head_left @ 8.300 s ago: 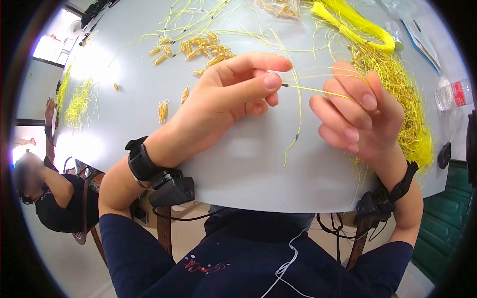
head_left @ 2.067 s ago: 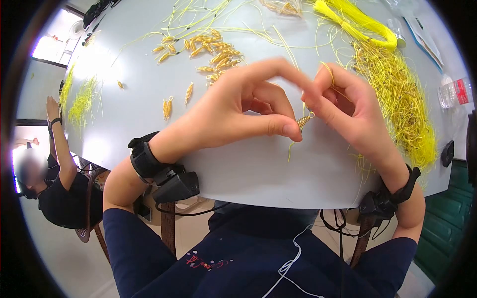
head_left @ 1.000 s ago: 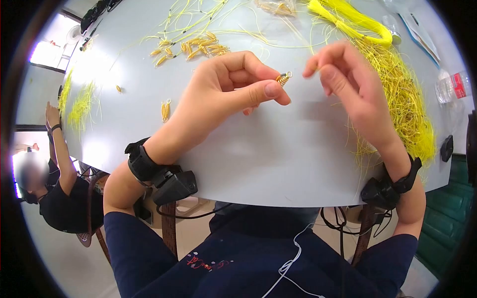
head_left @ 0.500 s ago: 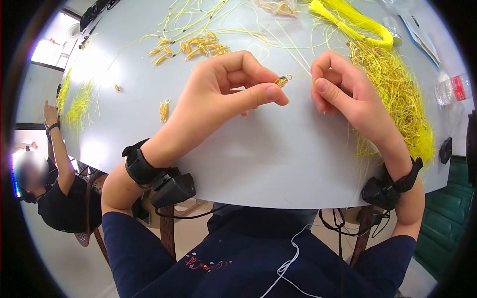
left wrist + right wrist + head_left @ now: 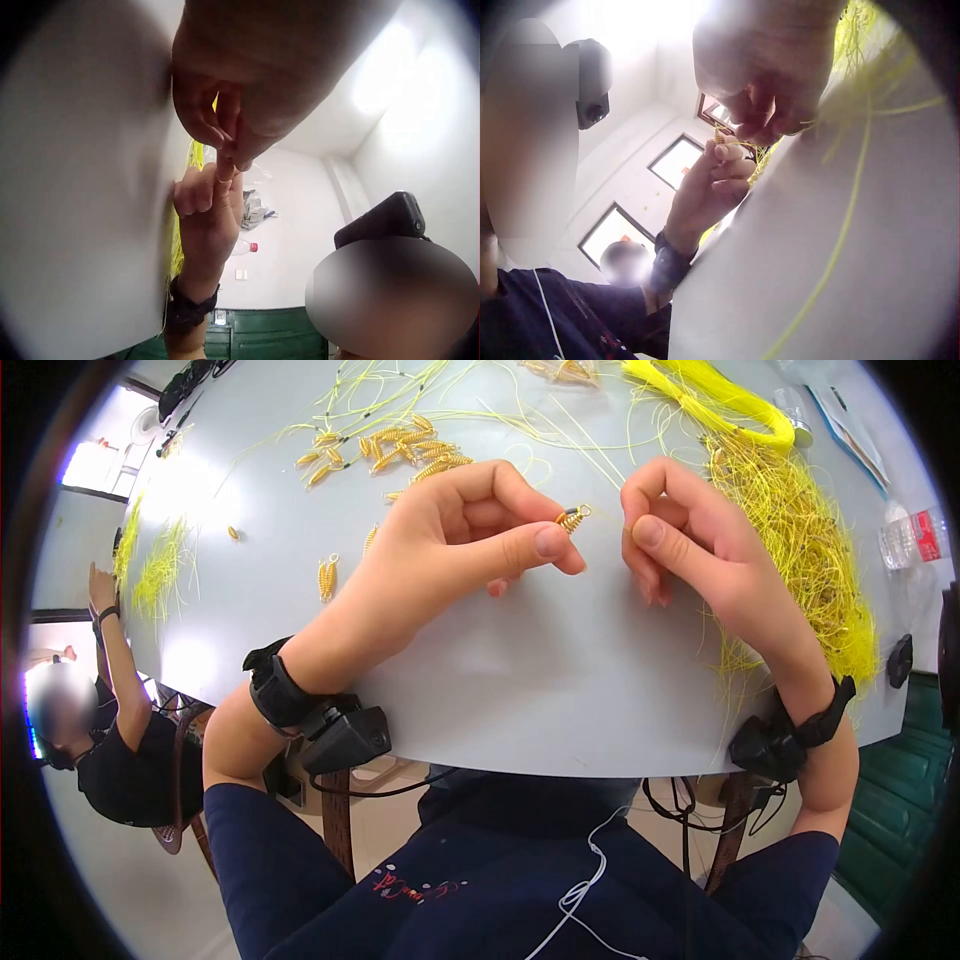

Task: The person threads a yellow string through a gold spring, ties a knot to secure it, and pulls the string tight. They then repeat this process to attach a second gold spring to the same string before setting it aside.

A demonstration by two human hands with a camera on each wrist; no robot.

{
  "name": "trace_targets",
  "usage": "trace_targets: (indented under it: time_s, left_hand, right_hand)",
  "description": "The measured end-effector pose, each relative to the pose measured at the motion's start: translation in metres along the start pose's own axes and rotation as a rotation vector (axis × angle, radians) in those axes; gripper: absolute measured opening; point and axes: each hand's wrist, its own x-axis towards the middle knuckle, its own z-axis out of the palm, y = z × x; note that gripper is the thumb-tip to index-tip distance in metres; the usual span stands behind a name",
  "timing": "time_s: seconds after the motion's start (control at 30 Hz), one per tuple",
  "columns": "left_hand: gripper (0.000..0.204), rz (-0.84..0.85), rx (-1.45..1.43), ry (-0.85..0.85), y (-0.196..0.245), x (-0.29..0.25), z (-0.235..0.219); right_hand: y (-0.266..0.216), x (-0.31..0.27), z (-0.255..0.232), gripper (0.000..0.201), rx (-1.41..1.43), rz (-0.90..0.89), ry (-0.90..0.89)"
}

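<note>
My left hand (image 5: pixel 470 525) pinches a small gold wire spring (image 5: pixel 572 519) between thumb and forefinger. The spring tapers to a wire loop on its right, and a short dark sleeve lies along it. To the right, my right hand (image 5: pixel 695 535) has its thumb against the curled forefinger. In the right wrist view a thin yellow line (image 5: pixel 740 143) runs from the spring (image 5: pixel 719 138) to the right fingertips, which pinch it. The left wrist view shows the right hand (image 5: pixel 206 214) beyond the left fingertips, with the spring hidden there.
Several gold springs (image 5: pixel 400 445) lie in a pile at the table's far side, beside yellow lines (image 5: pixel 375 405) with dark sleeves. A tangled yellow bundle (image 5: pixel 800 560) fills the right side. A bottle (image 5: pixel 915 540) is at the right edge. Another person (image 5: pixel 135 765) sits at left.
Earlier the left hand held a yellow line with a dark sleeve; then both hands met at the gold spring. Since then the right hand has moved off rightward and its fingers have come together.
</note>
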Motion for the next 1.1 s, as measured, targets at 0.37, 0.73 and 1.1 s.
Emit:
trace_targets:
  time_s: [0.37,0.73,1.1]
  left_hand:
    - [0.013,0.041,-0.008,0.026,-0.002,0.001,-0.001]
    - [0.013,0.035,-0.009,0.038,-0.002,0.001,0.0]
    - [0.015,-0.035,0.024,-0.029,0.003,0.0,0.004]
  right_hand:
    - [0.003,0.005,-0.012,0.01,0.04,0.032,-0.041]
    - [0.002,0.003,-0.007,0.01,0.067,0.057,-0.038]
    - [0.0,-0.001,0.004,0.011,0.158,0.012,-0.08]
